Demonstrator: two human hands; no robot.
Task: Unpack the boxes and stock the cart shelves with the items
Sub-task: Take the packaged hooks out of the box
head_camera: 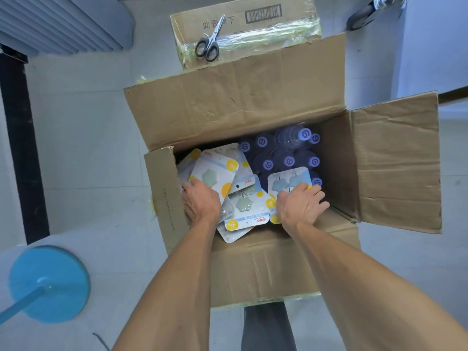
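An open cardboard box (253, 102) stands on the floor below me with its flaps spread. Its left half holds a loose pile of blister cards of wall hooks (215, 173). Its right half holds several bottles with purple caps (288, 160). My left hand (201, 202) reaches into the pile at the box's left wall, fingers curled round a stack of cards. My right hand (300, 205) grips a card with blue cloud-shaped hooks (288, 179) that lies over the bottles.
A smaller taped box (253, 29) lies beyond the open one with black-handled scissors (209, 40) on top. A blue round base with a pole (49, 285) stands at the lower left. A dark post (20, 138) runs along the left. Pale tiled floor surrounds the box.
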